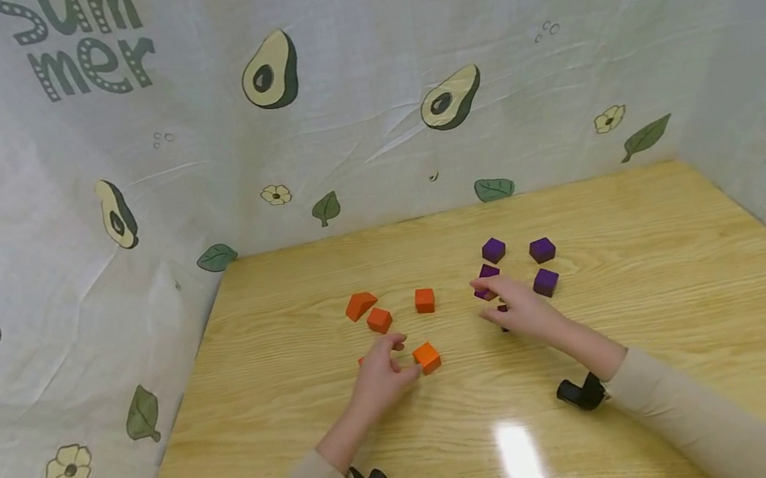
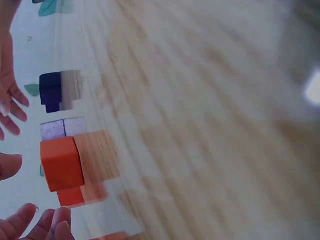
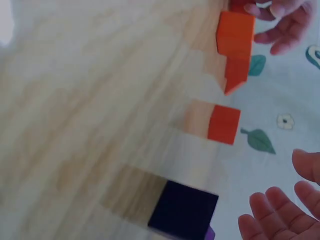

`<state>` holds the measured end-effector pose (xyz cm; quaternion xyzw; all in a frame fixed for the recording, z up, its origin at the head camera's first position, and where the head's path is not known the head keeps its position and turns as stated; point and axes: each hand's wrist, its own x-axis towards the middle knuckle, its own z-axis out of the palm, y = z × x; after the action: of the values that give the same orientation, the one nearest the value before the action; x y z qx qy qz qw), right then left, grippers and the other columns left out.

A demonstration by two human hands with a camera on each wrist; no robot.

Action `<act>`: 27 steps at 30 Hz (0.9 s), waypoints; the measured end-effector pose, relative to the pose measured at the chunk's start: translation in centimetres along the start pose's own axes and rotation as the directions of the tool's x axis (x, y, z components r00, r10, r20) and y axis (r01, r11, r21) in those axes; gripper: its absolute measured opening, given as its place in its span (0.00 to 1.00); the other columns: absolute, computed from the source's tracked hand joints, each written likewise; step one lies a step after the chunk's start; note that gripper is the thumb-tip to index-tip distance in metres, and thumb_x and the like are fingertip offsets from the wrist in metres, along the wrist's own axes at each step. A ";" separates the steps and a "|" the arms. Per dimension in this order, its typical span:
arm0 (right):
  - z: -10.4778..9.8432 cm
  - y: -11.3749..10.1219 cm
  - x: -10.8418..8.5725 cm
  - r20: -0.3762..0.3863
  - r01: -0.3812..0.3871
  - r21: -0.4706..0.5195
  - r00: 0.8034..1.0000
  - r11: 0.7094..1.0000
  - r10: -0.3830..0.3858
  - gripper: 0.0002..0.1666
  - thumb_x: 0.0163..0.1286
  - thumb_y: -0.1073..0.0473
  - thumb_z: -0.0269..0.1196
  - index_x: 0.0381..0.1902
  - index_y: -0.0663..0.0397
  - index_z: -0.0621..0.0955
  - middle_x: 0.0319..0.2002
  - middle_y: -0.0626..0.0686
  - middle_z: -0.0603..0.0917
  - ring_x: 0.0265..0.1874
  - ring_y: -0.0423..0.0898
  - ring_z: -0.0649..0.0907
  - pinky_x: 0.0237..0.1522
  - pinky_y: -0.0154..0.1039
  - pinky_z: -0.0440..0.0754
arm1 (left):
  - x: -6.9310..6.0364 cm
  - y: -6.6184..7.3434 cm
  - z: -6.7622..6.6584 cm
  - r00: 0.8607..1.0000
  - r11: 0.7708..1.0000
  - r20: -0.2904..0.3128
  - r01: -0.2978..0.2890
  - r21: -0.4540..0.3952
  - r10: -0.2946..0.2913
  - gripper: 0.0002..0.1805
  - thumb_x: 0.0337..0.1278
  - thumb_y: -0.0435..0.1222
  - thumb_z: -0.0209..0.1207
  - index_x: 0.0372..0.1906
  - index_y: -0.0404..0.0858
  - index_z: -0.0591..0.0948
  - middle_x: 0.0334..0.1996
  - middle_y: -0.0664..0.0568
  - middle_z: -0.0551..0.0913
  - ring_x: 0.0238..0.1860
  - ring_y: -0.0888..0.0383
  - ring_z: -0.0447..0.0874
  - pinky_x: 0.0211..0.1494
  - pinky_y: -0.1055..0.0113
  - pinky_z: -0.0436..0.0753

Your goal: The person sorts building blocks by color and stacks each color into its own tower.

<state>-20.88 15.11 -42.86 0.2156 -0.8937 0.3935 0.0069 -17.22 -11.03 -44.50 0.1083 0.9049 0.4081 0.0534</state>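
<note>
My left hand [image 1: 382,379] is over the wood-look table, thumb and fingers apart, with nothing visible between them. Just by its thumb lies an orange cube [image 1: 427,357], also seen in the left wrist view as a block [image 2: 62,164] in front of the fingers. Another orange block [image 1: 362,361] is mostly hidden behind this hand. My right hand [image 1: 529,318] hovers by the purple cubes, fingers parted from the thumb. One purple cube [image 1: 487,272] shows behind its fingertips; a dark cube [image 3: 185,209] appears beside the fingers in the right wrist view. Contact is not visible.
Beyond the left hand are a red-orange cube [image 1: 425,300], another cube [image 1: 380,321] and an angular orange block [image 1: 361,304]. More purple cubes [image 1: 542,249] lie beyond the right hand. A patterned cloth [image 1: 368,148] hangs along the table's back and sides.
</note>
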 end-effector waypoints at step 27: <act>5.6 -1.2 1.8 0.298 0.058 0.130 0.950 0.990 -0.094 0.26 0.59 0.68 0.62 0.56 0.69 0.71 0.46 0.63 0.79 0.36 0.46 0.82 0.39 0.35 0.79 | 1.2 0.3 0.7 0.993 0.994 0.106 0.042 0.103 -0.053 0.26 0.48 0.39 0.65 0.51 0.32 0.73 0.41 0.44 0.78 0.40 0.52 0.74 0.44 0.57 0.75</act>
<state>-21.22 9.77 -45.52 0.3077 -0.8500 0.4079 -0.1282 -18.18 -10.07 -44.71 0.1116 0.9224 0.3540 0.1067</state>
